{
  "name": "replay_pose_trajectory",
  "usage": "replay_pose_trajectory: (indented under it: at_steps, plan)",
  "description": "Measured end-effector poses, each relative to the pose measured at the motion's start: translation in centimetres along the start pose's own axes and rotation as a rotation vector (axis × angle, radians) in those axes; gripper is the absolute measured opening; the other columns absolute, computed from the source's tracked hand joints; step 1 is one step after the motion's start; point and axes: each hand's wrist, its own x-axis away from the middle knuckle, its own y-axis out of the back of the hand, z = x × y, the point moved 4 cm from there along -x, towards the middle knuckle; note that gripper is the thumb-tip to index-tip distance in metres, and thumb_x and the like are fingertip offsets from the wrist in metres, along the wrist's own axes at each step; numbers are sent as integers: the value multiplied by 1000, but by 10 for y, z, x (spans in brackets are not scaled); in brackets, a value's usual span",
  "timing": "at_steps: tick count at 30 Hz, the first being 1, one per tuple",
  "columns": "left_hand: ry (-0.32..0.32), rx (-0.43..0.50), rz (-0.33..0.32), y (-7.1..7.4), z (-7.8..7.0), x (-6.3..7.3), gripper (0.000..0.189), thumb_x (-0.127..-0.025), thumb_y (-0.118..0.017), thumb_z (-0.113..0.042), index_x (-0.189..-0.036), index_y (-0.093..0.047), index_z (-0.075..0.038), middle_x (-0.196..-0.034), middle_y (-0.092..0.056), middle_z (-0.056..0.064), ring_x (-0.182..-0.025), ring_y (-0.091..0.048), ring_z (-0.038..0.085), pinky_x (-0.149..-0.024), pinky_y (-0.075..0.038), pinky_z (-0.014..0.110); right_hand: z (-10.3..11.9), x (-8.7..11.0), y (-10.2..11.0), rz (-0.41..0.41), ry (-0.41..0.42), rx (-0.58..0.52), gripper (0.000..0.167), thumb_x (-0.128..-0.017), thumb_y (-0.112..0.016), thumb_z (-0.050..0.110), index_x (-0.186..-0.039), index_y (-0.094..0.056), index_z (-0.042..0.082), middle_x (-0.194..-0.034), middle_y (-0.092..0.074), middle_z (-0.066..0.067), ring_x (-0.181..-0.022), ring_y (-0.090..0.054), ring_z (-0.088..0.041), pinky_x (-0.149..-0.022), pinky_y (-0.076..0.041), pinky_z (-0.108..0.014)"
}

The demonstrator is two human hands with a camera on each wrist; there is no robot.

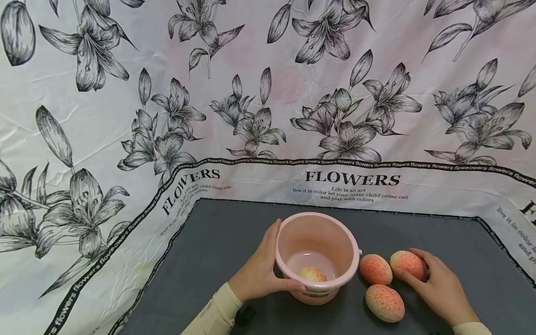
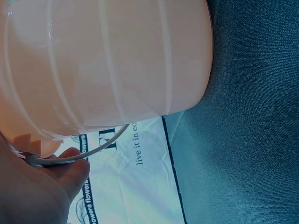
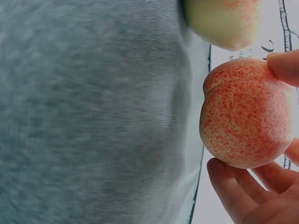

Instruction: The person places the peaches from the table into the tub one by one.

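Note:
A pink bucket stands upright on the dark grey tabletop, with one yellow-and-red peach at its bottom. My left hand grips the bucket's near-left rim, thumb along the front. In the left wrist view the bucket's ribbed side fills much of the picture, and its thin handle passes by the fingers. Right of the bucket, my right hand holds a red-speckled peach between thumb and fingers. Two more peaches, one redder and one yellower, lie between bucket and hand.
A white cloth with black flower prints and lettering hangs behind and borders the grey tabletop. A small black object lies by the left sleeve, too little of it visible to identify.

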Motion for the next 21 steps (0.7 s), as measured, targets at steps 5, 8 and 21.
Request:
replay_pose_trajectory:
  at_steps: [5, 8, 21]
  plan:
    - [8, -1, 1, 0, 0, 1, 147, -75, -96, -60, -172, 11, -38, -183, -3, 0, -167, -21, 24, -125, -39, 63, 10, 1, 9, -53, 34, 0, 87, -97, -78, 56, -153, -50, -4, -140, -56, -37, -114, -65, -52, -82, -58, -61]
    - [15, 8, 5, 0, -1, 1, 146, -75, -96, -60, -172, 12, -38, -183, -2, 0, -167, -20, 24, -126, -38, 63, 20, 1, 17, -87, 55, -11, 85, -97, -80, 53, -153, -51, -3, -139, -58, -35, -110, -68, -49, -75, -59, -43]
    - [14, 19, 4, 2, -1, 1, 146, -75, -96, -59, -172, 12, -39, -182, 1, -9, -168, -17, 20, -128, -36, 61, 89, 10, 49, -219, 243, -73, 79, -90, -90, 44, -154, -58, 12, -135, -64, -18, -98, -40, 28, -68, -45, -14]
